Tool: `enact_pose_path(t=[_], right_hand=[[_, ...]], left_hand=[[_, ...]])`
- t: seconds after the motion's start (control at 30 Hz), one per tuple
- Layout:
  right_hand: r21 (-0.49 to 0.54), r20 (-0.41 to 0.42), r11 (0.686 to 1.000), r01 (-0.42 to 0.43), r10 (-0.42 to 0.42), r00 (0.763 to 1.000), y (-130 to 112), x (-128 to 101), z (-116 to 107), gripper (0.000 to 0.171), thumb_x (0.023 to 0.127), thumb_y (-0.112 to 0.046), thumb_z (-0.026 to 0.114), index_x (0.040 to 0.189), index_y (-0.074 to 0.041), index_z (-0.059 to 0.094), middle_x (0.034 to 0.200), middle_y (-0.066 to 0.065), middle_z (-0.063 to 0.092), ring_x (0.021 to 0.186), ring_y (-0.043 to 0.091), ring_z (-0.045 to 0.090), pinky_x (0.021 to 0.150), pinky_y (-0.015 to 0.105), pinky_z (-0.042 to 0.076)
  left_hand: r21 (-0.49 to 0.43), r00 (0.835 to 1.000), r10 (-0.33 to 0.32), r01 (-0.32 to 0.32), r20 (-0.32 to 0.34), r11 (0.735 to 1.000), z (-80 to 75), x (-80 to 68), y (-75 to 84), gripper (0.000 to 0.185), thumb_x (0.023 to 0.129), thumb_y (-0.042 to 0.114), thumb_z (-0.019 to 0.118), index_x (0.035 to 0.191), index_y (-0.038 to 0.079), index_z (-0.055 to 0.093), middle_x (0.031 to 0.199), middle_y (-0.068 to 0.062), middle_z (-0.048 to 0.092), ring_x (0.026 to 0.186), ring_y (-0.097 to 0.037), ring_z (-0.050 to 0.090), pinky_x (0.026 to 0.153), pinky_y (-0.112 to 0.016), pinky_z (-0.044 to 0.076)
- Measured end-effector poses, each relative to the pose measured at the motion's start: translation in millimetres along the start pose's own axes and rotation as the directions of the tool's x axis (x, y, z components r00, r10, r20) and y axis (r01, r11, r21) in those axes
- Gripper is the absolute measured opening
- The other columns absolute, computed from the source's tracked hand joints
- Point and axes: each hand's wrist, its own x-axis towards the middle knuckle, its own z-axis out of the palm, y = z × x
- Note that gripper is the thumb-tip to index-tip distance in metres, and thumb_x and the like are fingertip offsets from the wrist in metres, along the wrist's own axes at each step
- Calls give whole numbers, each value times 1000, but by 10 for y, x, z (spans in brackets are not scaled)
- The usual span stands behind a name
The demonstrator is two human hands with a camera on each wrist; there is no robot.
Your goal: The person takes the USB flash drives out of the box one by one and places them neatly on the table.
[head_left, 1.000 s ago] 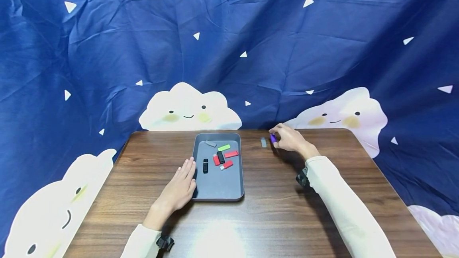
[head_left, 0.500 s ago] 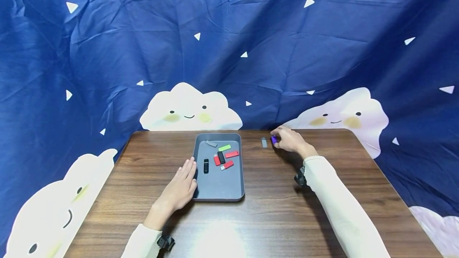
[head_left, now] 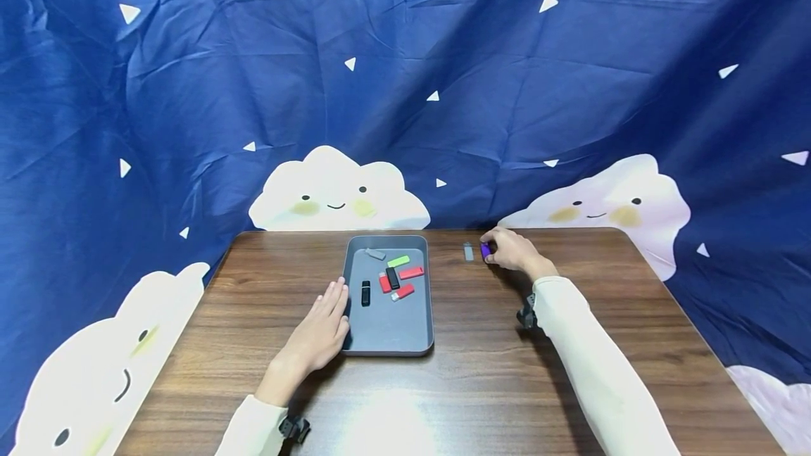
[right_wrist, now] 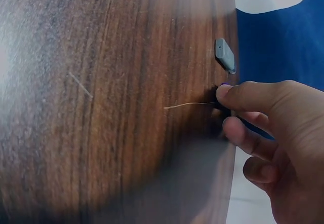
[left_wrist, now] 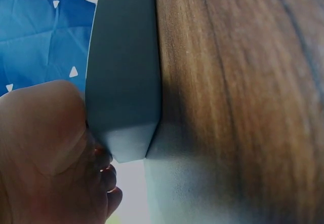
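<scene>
My right hand [head_left: 514, 250] is at the far edge of the table, pinching a purple USB stick [head_left: 486, 249] between thumb and fingers. In the right wrist view the fingers hide most of that stick. Just left of it a grey USB stick [head_left: 469, 252] lies on the wood. My left hand [head_left: 319, 326] rests with straight fingers along the left side of a grey tray [head_left: 388, 333]. The left wrist view shows the tray's outer wall [left_wrist: 124, 57] with the hand against it.
Inside the tray lie a black USB stick [head_left: 365, 293], a second black one [head_left: 393, 278], a green one [head_left: 398, 260], a grey one [head_left: 376, 254] and several red ones [head_left: 412, 272]. A blue cloth [head_left: 405, 55] with clouds hangs behind the wooden table [head_left: 494, 385].
The purple USB stick and my right hand have shifted slightly toward me. My left hand and the tray stay as they were.
</scene>
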Motion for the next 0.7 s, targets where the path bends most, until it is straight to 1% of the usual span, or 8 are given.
enact_pose_path(t=[0.1, 0.17, 0.27, 0.33, 0.4, 0.5, 0.7], right_hand=[[7, 9, 1000, -14, 14, 1000, 2, -5, 19, 49, 92, -19, 79, 139, -7, 68, 145, 19, 63, 130, 45, 63, 106, 67, 52], [11, 12, 1000, -19, 18, 1000, 2, -7, 26, 49, 92, -19, 79, 139, -8, 68, 144, 19, 63, 122, 41, 67, 103, 65, 54], [23, 20, 1000, -21, 21, 1000, 4, -5, 24, 50, 93, -19, 79, 139, -7, 67, 140, 18, 64, 97, 29, 74, 97, 60, 56], [38, 30, 999, -27, 25, 999, 6, 0, 25, 51, 93, -20, 79, 140, -7, 66, 136, 17, 65, 78, 20, 73, 94, 57, 57], [52, 42, 998, -28, 26, 999, 14, 6, 25, 52, 93, -21, 79, 141, -7, 65, 133, 16, 66, 67, 13, 71, 91, 55, 57], [63, 50, 998, -28, 25, 998, 30, 15, 35, 53, 93, -22, 80, 141, -6, 65, 130, 16, 66, 61, 9, 69, 89, 53, 58], [72, 51, 997, -29, 26, 998, 54, 29, 54, 52, 94, -21, 77, 142, -7, 64, 132, 16, 67, 62, 9, 70, 91, 55, 57]], left_hand=[[1, 1000, 1, -1, 3, 1000, -8, -2, 10, 60, 110, 15, 43, 162, -11, 30, 175, -25, 23, 162, -45, 25, 132, -61, 27], [8, 1000, -2, 2, 9, 1000, -18, 0, 18, 60, 110, 15, 44, 162, -11, 30, 175, -25, 23, 163, -44, 24, 132, -60, 26], [12, 1000, -7, 7, 17, 1000, -28, 4, 23, 60, 110, 16, 44, 163, -10, 30, 176, -24, 22, 163, -43, 24, 133, -59, 25], [13, 1000, -9, 9, 19, 1000, -34, 5, 27, 60, 110, 16, 44, 163, -10, 30, 176, -24, 21, 164, -42, 23, 133, -59, 25], [16, 1000, -12, 12, 26, 1000, -35, 5, 27, 61, 111, 16, 44, 163, -10, 29, 176, -23, 21, 164, -42, 23, 133, -59, 25], [14, 1000, -10, 9, 21, 1000, -31, 3, 26, 60, 110, 16, 43, 163, -11, 30, 176, -24, 22, 163, -43, 23, 133, -60, 25], [19, 999, -21, 20, 36, 1000, -31, 18, 24, 61, 111, 18, 43, 164, -9, 28, 177, -23, 20, 165, -40, 20, 134, -57, 24]])
